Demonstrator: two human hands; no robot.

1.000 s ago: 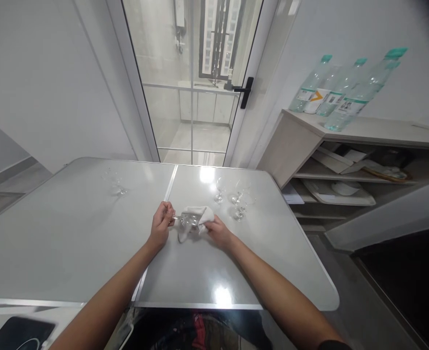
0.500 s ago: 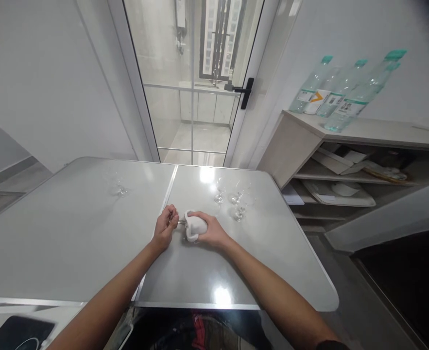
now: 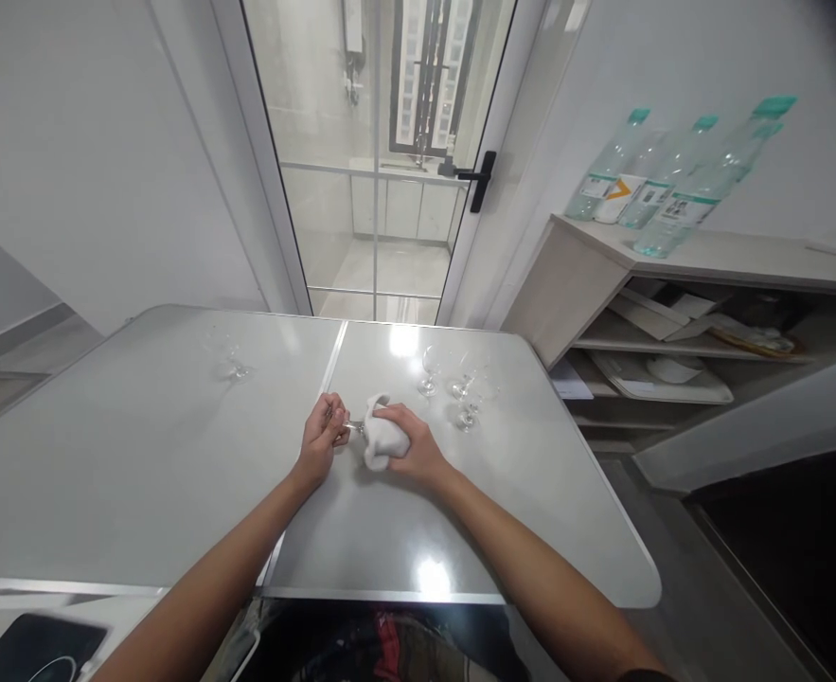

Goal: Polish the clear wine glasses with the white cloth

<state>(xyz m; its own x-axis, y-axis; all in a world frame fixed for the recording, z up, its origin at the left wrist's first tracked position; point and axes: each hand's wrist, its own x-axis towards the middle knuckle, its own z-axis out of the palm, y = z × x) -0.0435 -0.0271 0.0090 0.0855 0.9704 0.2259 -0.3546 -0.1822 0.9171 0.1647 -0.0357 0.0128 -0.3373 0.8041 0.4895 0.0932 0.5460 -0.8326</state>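
Observation:
My left hand [image 3: 325, 433] is closed around the stem end of a wine glass [image 3: 356, 427], held sideways just above the table. A white cloth [image 3: 383, 439] wraps the bowl of that glass, and my right hand [image 3: 416, 445] grips the cloth from the right with curled fingers. Most of the bowl is hidden under the cloth. Several clear stemmed glasses [image 3: 467, 417] stand in a group beyond my right hand. Another clear glass [image 3: 237, 372] stands farther left on the table.
The pale glossy table [image 3: 140, 474] has a metal seam down its middle. A glazed door with a black handle [image 3: 483, 182] is behind it. At right, plastic bottles [image 3: 680, 213] stand on a wooden shelf unit [image 3: 595, 275]. A dark flat device [image 3: 38, 649] lies at the lower left.
The cloth and my right hand have shifted slightly right, and a bit more of the stem shows between the hands. The cloth's upper edge flares out more. Both hands keep their hold.

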